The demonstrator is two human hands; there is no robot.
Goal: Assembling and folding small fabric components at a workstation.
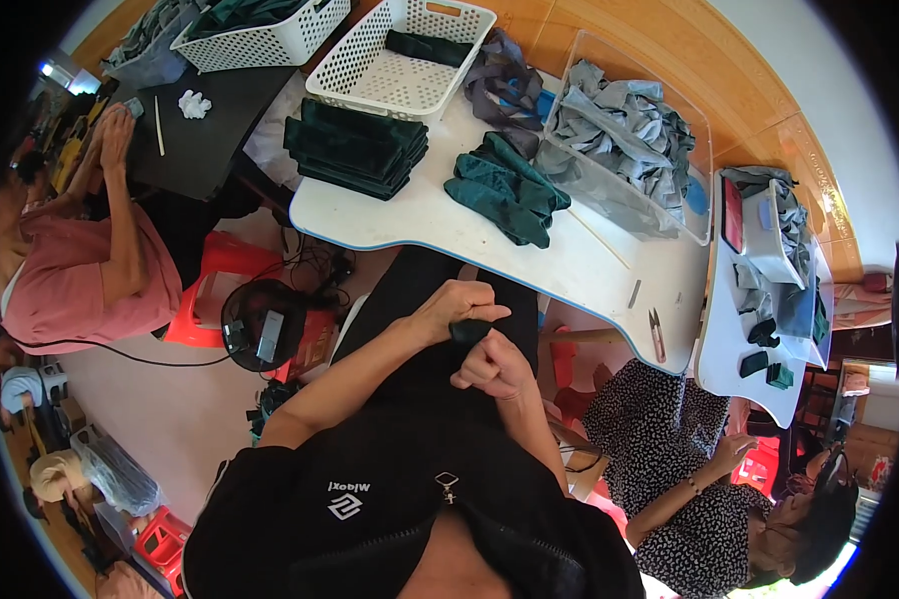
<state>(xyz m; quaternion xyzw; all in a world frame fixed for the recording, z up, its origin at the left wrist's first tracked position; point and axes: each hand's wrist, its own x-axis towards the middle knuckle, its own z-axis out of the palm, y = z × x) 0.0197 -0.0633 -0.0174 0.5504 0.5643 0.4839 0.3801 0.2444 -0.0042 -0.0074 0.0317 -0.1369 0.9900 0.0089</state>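
A crumpled white wad (pixel 195 104) and a pale stick (pixel 160 127) (quite thin) lie on the black table (pixel 195 158).

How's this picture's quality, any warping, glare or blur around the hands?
Head view: orange-brown wood wall panelling bows along the round rim; head view: bright glare at the upper-left and lower-right rim; head view: the bare left hand and bare right hand look fairly sharp, but the dark green fabric piece between them shows little detail near the black trousers.

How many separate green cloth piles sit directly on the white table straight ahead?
2: a neat stack in front of the perforated basket, and a loose heap to its right. Others may be hidden behind containers.
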